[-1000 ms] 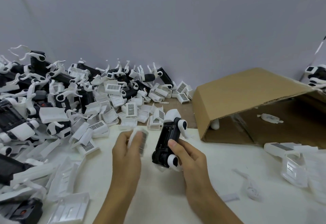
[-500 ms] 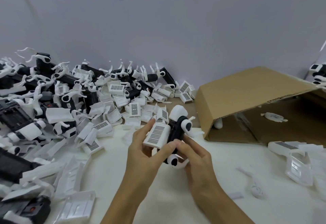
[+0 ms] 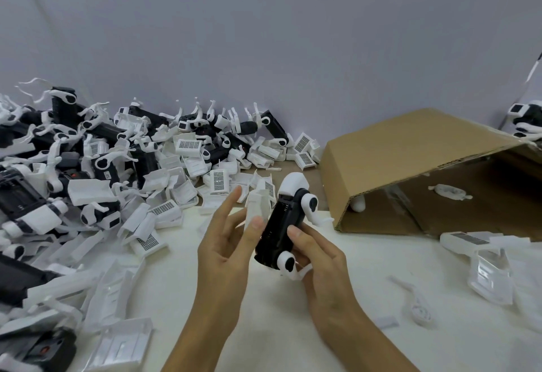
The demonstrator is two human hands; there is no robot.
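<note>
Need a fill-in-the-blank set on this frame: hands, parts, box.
1. The right hand grips a ___ body with white wheels.
2. The left hand pinches a ___ cover beside it.
3. The box lies on its ___.
4. The pile of parts sits to the ___ of both hands.
Missing: black; white; side; left.

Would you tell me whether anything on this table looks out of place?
The cardboard box lies tipped on its side, with a white part loose inside. Left of it, plastic parts sprawl in a tangled heap against the wall.
</note>
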